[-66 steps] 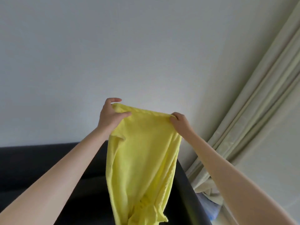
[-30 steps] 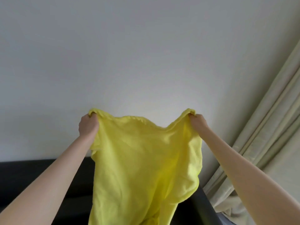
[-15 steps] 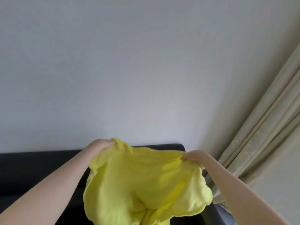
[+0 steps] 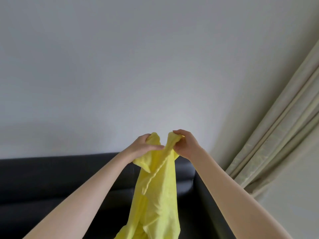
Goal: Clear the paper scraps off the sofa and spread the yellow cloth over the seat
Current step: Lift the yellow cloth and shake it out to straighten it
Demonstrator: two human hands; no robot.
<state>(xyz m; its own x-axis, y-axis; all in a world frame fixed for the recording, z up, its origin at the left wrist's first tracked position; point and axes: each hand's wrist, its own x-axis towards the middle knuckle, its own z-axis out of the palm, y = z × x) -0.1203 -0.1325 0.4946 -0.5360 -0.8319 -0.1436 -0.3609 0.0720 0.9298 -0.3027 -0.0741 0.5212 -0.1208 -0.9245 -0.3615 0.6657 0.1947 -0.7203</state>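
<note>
Both hands up in front of the wall (image 4: 138, 66), and the yellow cloth (image 4: 158, 192) hangs between them in a long bunched column. The left hand (image 4: 144, 145) grips one gathered bit of the top edge, fingers curled round the fabric, thumb laid across the front. The right hand (image 4: 185, 144) pinches the neighbouring bit, fingertips closed on a small peak of cloth. The two hands sit just beside each other, nearly touching, so the top edge is folded in on itself rather than stretched out.

Below, the cloth drops in front of the dark sofa (image 4: 60, 178), off the seat, its lower end out of view. The seat itself is barely in shot, so whether any paper scraps remain cannot be told. A pale curtain (image 4: 276, 135) hangs at the right.

To do the spreading well, I'd say: work each hand outward along the hem until it finds a true corner, hold those corners firmly, draw the edge taut and level, then lower the far edge toward the backrest and let the rest fall over the seat. Keep the right side clear of that curtain, and don't let go until the fabric lies flat
</note>
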